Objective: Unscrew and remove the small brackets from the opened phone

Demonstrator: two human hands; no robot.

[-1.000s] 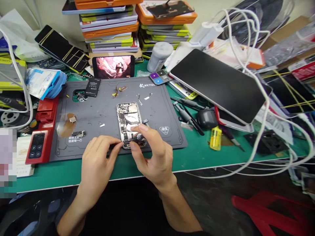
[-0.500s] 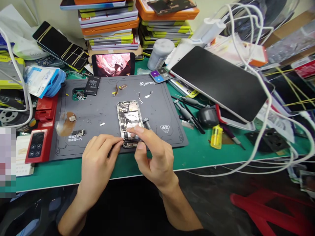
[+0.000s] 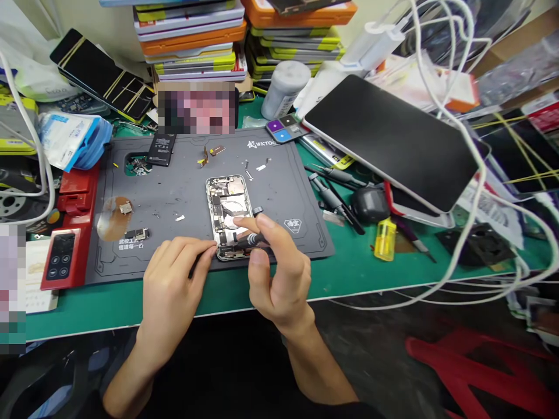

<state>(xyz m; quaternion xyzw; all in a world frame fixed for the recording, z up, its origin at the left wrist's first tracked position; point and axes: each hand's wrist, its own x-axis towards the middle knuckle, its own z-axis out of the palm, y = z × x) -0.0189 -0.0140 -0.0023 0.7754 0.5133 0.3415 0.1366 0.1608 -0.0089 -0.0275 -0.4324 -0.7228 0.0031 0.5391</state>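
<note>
An opened phone [image 3: 229, 206] with its boards and cables bare lies upright on a grey work mat [image 3: 174, 192]. My left hand [image 3: 174, 285] pinches a thin dark tool whose tip rests at the phone's lower left corner. My right hand [image 3: 275, 267] holds a dark screwdriver [image 3: 251, 237] low and nearly flat over the phone's bottom end, forefinger stretched along it. Loose small parts and screws lie scattered on the mat above and left of the phone.
A small black battery [image 3: 161, 148] and a blurred phone screen [image 3: 196, 107] sit at the mat's far edge. A red tool block [image 3: 70, 233] lies left. Tweezers and drivers [image 3: 332, 195], a yellow bottle [image 3: 384, 240], a large dark tablet [image 3: 393, 137] and white cables crowd the right. Boxes are stacked behind.
My right hand has shifted slightly right and turned, the screwdriver now showing between its fingers. The left hand has stayed at the phone's lower corner. The view has tilted down a little.
</note>
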